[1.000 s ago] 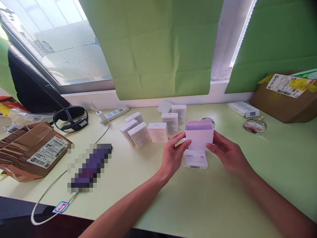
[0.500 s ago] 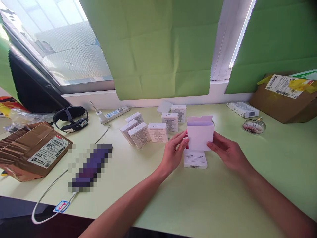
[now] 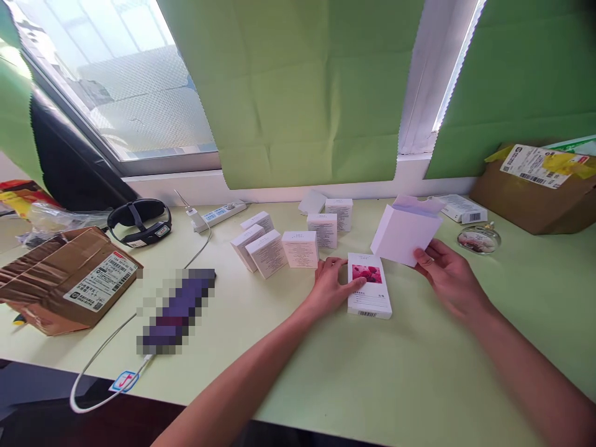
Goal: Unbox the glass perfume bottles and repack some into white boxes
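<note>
A plain white carton (image 3: 406,233) with an open, flapped top is held up and tilted to the right, pinched at its lower right corner by my right hand (image 3: 449,273). On the table to its lower left lies a flat white box (image 3: 370,301) with a picture of pink flowers, printed lines and a barcode. My left hand (image 3: 333,282) is closed on this box, its thumb on the picture and its fingers by the left edge. Several small white printed boxes (image 3: 300,251) stand just beyond my left hand. The carton's inside is hidden.
A round clear bottle (image 3: 478,239) and another white box (image 3: 460,208) are at the right, before a brown parcel (image 3: 526,202). To the left are a blurred phone (image 3: 179,310) on a white cable, a power strip (image 3: 226,214), a black headset (image 3: 139,223) and a torn cardboard box (image 3: 69,279).
My left hand has let go of the carton and moved down onto the flat box. The right hand has carried the carton right and tilted it, uncovering the flower picture.
</note>
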Demonstrator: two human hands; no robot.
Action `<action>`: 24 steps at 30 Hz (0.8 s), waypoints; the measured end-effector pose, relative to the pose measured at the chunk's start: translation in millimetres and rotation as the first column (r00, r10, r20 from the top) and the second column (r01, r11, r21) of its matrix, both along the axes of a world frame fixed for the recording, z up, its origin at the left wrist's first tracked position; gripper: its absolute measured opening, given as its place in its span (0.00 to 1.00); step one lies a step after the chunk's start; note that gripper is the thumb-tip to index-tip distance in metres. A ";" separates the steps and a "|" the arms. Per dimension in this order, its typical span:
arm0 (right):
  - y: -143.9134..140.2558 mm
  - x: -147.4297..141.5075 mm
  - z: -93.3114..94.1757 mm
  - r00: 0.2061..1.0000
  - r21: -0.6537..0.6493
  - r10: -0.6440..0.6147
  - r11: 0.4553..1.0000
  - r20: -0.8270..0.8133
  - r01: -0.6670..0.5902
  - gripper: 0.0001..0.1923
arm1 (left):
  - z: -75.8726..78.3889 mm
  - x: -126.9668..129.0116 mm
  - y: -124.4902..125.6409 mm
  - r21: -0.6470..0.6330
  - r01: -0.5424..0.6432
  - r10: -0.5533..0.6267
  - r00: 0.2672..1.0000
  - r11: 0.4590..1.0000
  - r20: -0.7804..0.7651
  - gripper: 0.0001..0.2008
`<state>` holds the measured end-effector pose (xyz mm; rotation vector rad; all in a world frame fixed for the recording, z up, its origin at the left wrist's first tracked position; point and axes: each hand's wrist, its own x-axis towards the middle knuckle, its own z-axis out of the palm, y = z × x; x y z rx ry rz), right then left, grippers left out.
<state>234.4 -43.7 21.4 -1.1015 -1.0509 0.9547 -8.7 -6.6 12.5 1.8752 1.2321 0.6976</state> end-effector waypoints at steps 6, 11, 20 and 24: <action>4.2 4.1 -3.3 1.000 -0.012 -0.008 1.000 -0.012 0.007 0.18 | 5.6 0.5 -1.0 0.113 -0.037 0.033 0.999 0.993 0.037 0.27; 3.9 3.0 -0.7 1.000 0.008 0.028 1.000 -0.004 -0.028 0.17 | 10.4 10.7 -21.0 0.320 0.019 0.044 0.981 0.947 -0.190 0.31; 0.6 3.0 3.7 0.997 -0.018 0.075 0.997 0.017 -0.075 0.21 | 7.2 11.6 -27.3 0.360 0.133 -0.025 0.957 0.924 -0.290 0.36; 2.2 8.5 5.1 0.996 0.001 0.071 0.997 -0.044 -0.071 0.21 | 3.9 8.6 -22.5 0.286 0.121 -0.037 0.959 0.951 -0.281 0.38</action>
